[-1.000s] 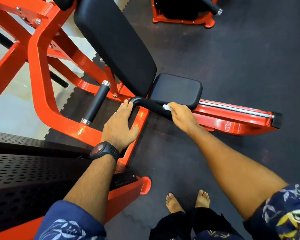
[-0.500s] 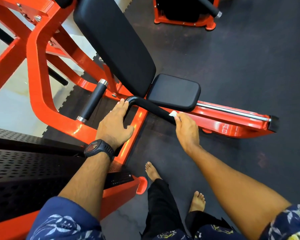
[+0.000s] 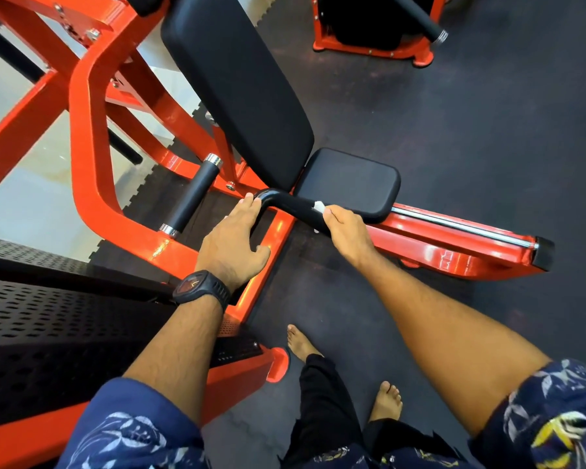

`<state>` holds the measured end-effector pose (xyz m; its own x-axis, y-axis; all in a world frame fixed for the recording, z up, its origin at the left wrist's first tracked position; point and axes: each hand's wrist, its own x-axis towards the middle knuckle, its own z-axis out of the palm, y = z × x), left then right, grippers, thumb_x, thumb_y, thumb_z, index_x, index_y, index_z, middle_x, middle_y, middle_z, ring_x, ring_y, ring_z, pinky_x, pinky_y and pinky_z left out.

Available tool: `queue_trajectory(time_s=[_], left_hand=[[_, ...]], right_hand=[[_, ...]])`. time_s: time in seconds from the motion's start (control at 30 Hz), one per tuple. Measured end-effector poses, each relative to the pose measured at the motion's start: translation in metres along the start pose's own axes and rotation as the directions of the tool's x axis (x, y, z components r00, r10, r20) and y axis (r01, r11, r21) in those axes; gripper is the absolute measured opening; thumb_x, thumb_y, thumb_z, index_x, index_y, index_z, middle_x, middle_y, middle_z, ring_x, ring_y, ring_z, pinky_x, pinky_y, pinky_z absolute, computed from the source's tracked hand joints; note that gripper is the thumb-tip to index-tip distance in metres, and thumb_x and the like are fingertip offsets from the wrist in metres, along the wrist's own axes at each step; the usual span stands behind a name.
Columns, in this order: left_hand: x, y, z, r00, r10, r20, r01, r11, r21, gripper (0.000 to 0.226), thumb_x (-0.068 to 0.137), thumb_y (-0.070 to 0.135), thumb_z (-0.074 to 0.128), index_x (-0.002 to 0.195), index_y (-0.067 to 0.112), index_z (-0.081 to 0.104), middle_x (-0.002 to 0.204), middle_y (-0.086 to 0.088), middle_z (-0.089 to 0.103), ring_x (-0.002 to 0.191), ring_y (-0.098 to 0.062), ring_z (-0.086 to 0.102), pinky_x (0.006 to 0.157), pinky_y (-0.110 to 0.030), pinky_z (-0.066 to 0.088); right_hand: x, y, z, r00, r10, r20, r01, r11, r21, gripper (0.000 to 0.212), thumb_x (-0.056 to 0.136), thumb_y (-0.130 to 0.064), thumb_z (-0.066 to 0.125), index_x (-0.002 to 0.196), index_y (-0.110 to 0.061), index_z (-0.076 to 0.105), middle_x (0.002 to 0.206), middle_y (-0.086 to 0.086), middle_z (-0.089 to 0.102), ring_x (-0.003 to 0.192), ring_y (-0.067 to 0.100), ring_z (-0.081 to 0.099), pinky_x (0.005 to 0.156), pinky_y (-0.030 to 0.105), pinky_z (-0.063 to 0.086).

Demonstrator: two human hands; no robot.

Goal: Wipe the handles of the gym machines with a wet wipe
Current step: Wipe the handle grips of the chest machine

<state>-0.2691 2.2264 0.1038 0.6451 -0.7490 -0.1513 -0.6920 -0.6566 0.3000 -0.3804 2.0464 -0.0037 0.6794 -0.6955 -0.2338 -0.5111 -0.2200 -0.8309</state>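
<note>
The wet wipe (image 3: pixel 319 207) is pressed onto the bent black handle (image 3: pixel 293 204) by the closed right hand (image 3: pixel 344 230); the left hand (image 3: pixel 232 247) (fingers spread, empty) steadies its bend. The roller grip (image 3: pixel 192 196) seems unwiped.

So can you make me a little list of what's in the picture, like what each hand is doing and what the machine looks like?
place: gym, dark floor
machine: orange frame, black back pad, black seat pad
handle being wiped: bent black bar
right hand: wrapped round the bar, white wet wipe peeking out
left hand: resting flat by the bar's bend, not gripping
left wrist: black watch
feet: bare
</note>
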Motion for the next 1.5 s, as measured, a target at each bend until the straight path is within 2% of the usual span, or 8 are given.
queue_trajectory(time_s=[0.27, 0.47, 0.6, 0.73, 0.9, 1.2, 1.4, 1.5], left_hand=[[0.001, -0.004, 0.001, 1.000, 0.008, -0.001, -0.008, 1.000, -0.007, 0.086, 0.082, 0.022, 0.063, 0.158, 0.029, 0.024, 0.165, 0.012, 0.018, 0.149, -0.007, 0.025, 0.118, -0.032, 0.029], [0.002, -0.004, 0.002, 1.000, 0.007, 0.000, -0.007, 1.000, -0.003, 0.086, 0.082, 0.022, 0.063, 0.158, 0.029, 0.024, 0.166, 0.012, 0.017, 0.149, -0.007, 0.025, 0.118, -0.033, 0.029], [0.002, -0.004, 0.001, 1.000, 0.010, -0.003, -0.010, 1.000, 0.000, 0.086, 0.082, 0.023, 0.062, 0.158, 0.029, 0.023, 0.165, 0.012, 0.017, 0.149, -0.006, 0.024, 0.118, -0.034, 0.030], [0.001, -0.002, 0.000, 1.000, -0.004, -0.007, 0.004, 1.000, -0.016, 0.085, 0.082, 0.022, 0.062, 0.158, 0.030, 0.024, 0.165, 0.014, 0.018, 0.148, -0.007, 0.027, 0.117, -0.033, 0.029], [0.002, -0.003, 0.002, 1.000, -0.001, -0.014, 0.001, 1.000, -0.007, 0.084, 0.082, 0.023, 0.062, 0.158, 0.030, 0.025, 0.165, 0.014, 0.018, 0.149, -0.005, 0.025, 0.118, -0.036, 0.032], [0.003, -0.005, 0.004, 1.000, -0.007, -0.012, 0.007, 1.000, -0.010, 0.085, 0.082, 0.023, 0.063, 0.157, 0.031, 0.025, 0.165, 0.015, 0.018, 0.147, -0.007, 0.029, 0.115, -0.035, 0.035], [0.003, -0.006, 0.004, 1.000, -0.008, -0.016, 0.008, 1.000, -0.023, 0.086, 0.081, 0.023, 0.063, 0.157, 0.033, 0.025, 0.164, 0.017, 0.019, 0.147, -0.006, 0.030, 0.114, -0.034, 0.034], [0.004, -0.007, 0.004, 1.000, -0.009, -0.024, 0.008, 1.000, -0.024, 0.086, 0.080, 0.024, 0.063, 0.157, 0.034, 0.025, 0.164, 0.018, 0.019, 0.147, -0.006, 0.030, 0.114, -0.034, 0.034]], right_hand=[[-0.015, -0.003, 0.003, 0.885, -0.458, -0.089, 0.448, 0.887, -0.113, 0.024, 0.102, -0.015, 0.051, 0.118, -0.014, 0.069, 0.121, 0.001, 0.066, 0.113, 0.019, 0.060, 0.098, 0.029, 0.045], [-0.022, 0.013, -0.005, 0.780, -0.603, 0.167, 0.605, 0.660, -0.446, 0.025, 0.100, -0.047, 0.048, 0.112, -0.035, 0.066, 0.130, -0.018, 0.055, 0.122, -0.006, 0.046, 0.099, 0.028, 0.039], [-0.017, 0.032, 0.003, 0.635, -0.748, 0.193, 0.715, 0.473, -0.515, 0.053, 0.096, 0.004, 0.058, 0.147, -0.004, 0.045, 0.157, 0.010, 0.037, 0.148, 0.022, 0.029, 0.113, 0.038, 0.040], [-0.031, 0.062, 0.001, 0.707, -0.660, 0.252, 0.660, 0.487, -0.572, 0.097, 0.077, 0.018, 0.073, 0.157, -0.005, 0.022, 0.166, 0.008, 0.014, 0.153, 0.026, 0.014, 0.114, 0.046, 0.038], [-0.008, 0.032, -0.001, 0.486, -0.809, 0.329, 0.760, 0.206, -0.616, 0.065, 0.082, 0.017, 0.067, 0.143, 0.003, 0.047, 0.154, 0.015, 0.041, 0.144, 0.029, 0.037, 0.117, 0.037, 0.033], [0.005, 0.039, -0.008, 0.340, -0.805, 0.486, 0.750, -0.079, -0.656, 0.036, 0.089, -0.007, 0.069, 0.124, 0.000, 0.066, 0.140, 0.011, 0.059, 0.136, 0.029, 0.049, 0.118, 0.040, 0.027], [-0.015, 0.071, -0.023, 0.407, -0.775, 0.482, 0.750, -0.018, -0.662, 0.039, 0.105, -0.018, 0.048, 0.141, -0.005, 0.052, 0.150, 0.007, 0.048, 0.143, 0.022, 0.040, 0.122, 0.024, 0.017], [-0.019, 0.055, -0.021, 0.499, -0.815, 0.296, 0.789, 0.286, -0.544, 0.045, 0.110, -0.028, 0.026, 0.147, -0.011, 0.047, 0.152, -0.002, 0.046, 0.142, 0.007, 0.038, 0.120, 0.014, 0.014]])
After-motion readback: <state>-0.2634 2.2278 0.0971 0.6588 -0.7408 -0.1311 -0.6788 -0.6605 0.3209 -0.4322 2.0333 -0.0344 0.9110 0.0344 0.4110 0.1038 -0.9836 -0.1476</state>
